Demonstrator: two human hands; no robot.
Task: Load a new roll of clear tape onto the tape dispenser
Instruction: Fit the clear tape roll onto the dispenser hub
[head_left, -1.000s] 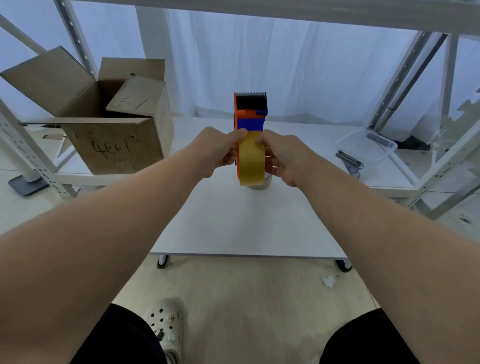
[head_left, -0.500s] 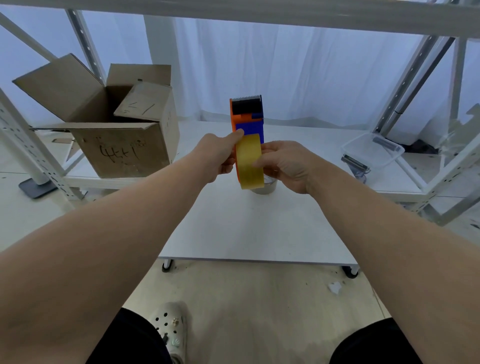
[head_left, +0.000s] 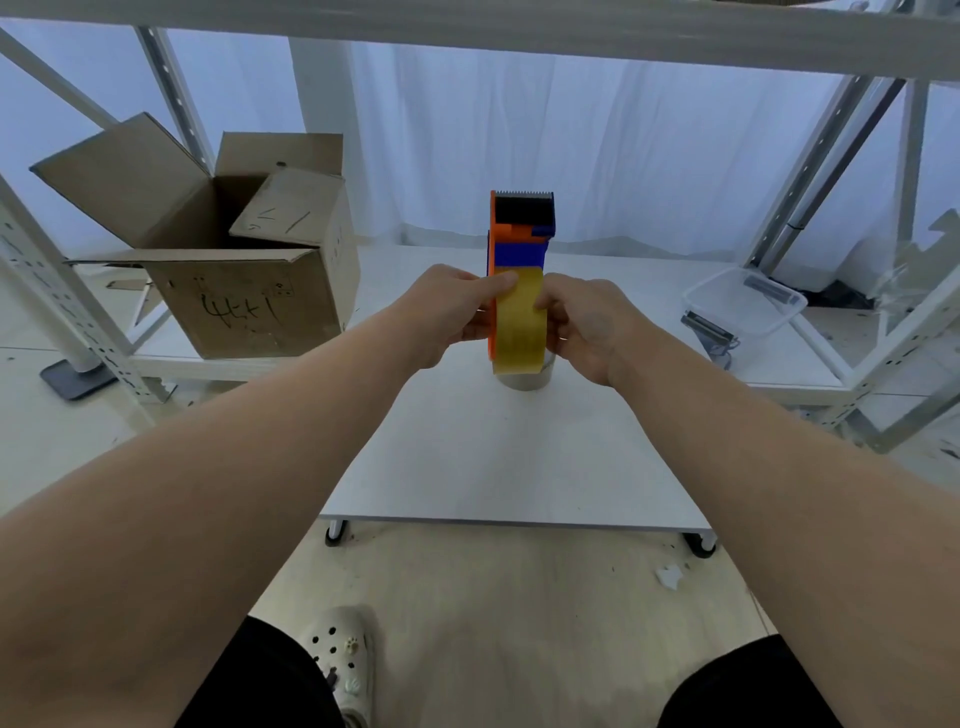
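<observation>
Above white table (head_left: 493, 467), tape dispenser (head_left: 519, 228) upright, tape roll (head_left: 518, 327) against its orange frame. Now right hand (head_left: 587, 327) closed back in, fingers curled round roll; left hand (head_left: 447, 312) clamps frame, thumb atop roll: seating probably nearly done

**Both hands closed on the roll**

The left forearm (head_left: 234, 467) and right forearm (head_left: 753, 467) reach forward and converge. The left hand (head_left: 447, 312) grips the roll (head_left: 519, 327) from its left, thumb laid over the top. The right hand (head_left: 584, 327) faces it, fingers curled against the roll's right side.
</observation>
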